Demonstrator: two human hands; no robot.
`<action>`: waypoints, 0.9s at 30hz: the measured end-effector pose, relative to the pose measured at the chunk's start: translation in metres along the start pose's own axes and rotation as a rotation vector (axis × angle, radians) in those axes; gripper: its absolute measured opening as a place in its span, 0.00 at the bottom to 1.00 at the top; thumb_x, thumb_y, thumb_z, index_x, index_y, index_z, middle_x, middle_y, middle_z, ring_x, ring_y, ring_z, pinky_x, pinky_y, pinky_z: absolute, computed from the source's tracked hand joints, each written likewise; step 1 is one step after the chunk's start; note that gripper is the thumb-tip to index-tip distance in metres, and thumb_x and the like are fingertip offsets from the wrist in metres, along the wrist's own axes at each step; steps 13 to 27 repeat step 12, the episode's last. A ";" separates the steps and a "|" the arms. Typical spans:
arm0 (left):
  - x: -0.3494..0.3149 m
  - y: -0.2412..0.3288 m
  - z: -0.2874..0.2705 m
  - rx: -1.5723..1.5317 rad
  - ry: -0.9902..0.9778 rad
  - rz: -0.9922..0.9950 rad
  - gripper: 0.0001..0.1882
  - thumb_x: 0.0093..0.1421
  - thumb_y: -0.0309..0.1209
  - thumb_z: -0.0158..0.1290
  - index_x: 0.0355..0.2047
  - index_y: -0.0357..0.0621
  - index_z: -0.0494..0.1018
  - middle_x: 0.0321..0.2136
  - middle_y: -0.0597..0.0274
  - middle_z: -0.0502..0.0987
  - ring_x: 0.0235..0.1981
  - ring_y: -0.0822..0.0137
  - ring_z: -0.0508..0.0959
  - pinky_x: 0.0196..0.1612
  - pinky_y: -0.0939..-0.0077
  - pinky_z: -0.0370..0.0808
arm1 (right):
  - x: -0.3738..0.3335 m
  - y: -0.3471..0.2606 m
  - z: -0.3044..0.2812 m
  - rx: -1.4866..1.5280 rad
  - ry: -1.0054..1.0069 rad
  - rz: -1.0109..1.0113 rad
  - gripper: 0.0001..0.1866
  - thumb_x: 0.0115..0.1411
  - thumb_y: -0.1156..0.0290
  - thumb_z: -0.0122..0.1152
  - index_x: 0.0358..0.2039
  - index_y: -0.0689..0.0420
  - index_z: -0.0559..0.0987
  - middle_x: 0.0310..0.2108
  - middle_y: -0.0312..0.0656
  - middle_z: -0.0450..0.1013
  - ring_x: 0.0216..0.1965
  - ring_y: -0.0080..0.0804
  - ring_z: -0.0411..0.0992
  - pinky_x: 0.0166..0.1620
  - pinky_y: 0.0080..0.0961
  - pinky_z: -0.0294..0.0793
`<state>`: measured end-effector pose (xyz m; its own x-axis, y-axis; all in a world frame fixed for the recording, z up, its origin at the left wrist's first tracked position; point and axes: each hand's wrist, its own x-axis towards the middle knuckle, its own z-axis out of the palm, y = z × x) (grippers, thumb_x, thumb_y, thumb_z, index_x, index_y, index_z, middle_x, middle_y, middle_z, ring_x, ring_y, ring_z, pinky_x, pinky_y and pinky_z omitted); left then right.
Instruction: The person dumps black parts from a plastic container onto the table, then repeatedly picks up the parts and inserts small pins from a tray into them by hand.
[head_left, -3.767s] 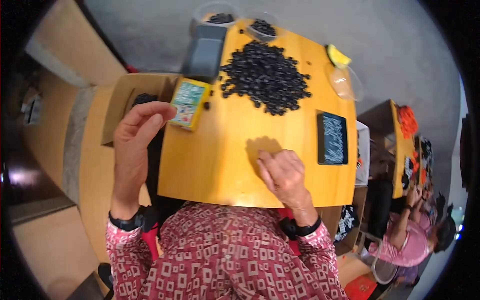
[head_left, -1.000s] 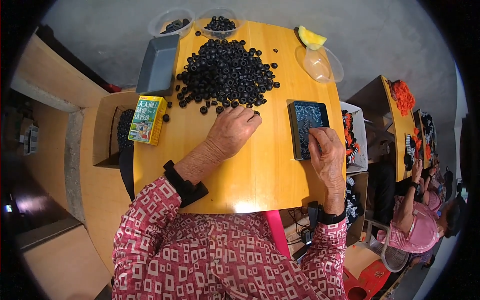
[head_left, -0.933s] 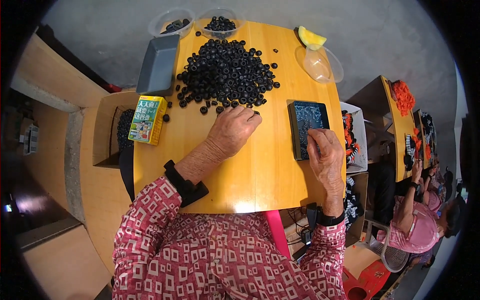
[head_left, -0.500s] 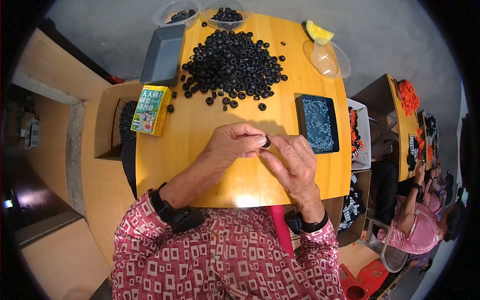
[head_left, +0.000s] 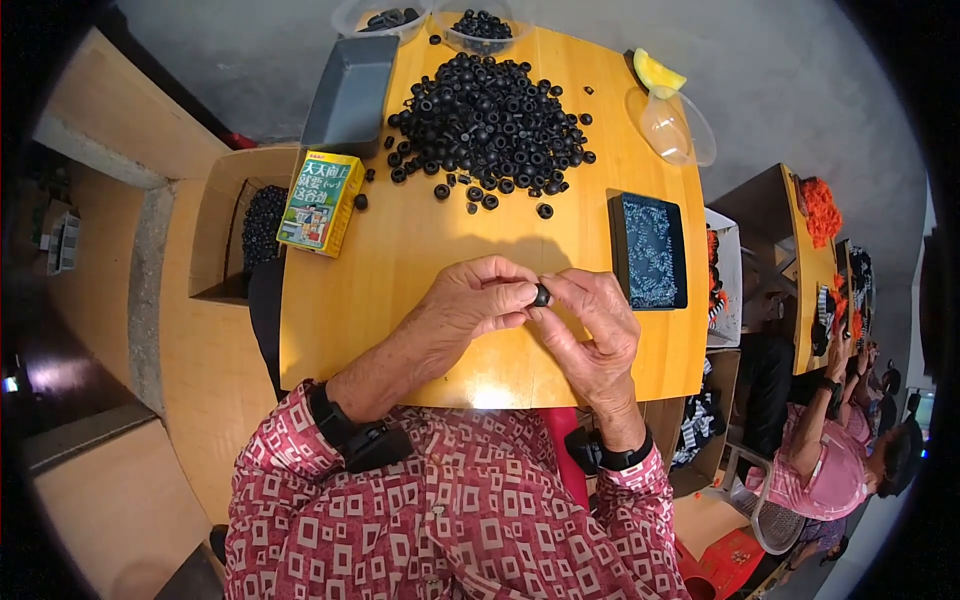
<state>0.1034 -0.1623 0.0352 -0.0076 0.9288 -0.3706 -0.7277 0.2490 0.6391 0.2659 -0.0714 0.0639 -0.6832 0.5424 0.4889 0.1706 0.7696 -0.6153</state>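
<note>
Over the near half of the wooden table [head_left: 420,350], a small round black plastic piece [head_left: 541,295] is pinched between my two hands. Thumb and fingertips of my left hand [head_left: 470,305] press on its left side. My right hand [head_left: 597,335] grips its right side with thumb and forefinger. Beyond the hands lies a big heap of similar black pieces [head_left: 490,120], some ring-like with holes, several loose at its near edge. To the right sits a dark tray [head_left: 618,255] filled with tiny clear or whitish bits.
At the left edge stand an empty grey bin [head_left: 345,95] and a yellow-green carton [head_left: 320,205]. Clear bowls [head_left: 480,42] with black parts are at the back. A clear plastic container [head_left: 680,130] and a melon slice [head_left: 658,72] lie far right. Another person [head_left: 825,455] works at right.
The view has shifted slightly, so the table's things appear a little to the right. The black piece has turned and shows more between my fingertips; both hands keep their pinch.
</note>
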 end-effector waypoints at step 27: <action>-0.002 -0.002 -0.004 0.071 -0.034 -0.001 0.14 0.63 0.38 0.61 0.45 0.47 0.76 0.41 0.70 0.78 0.42 0.75 0.76 0.51 0.77 0.72 | -0.003 0.001 0.003 0.028 -0.013 0.045 0.17 0.49 0.78 0.73 0.42 0.59 0.82 0.38 0.43 0.77 0.37 0.37 0.75 0.40 0.29 0.76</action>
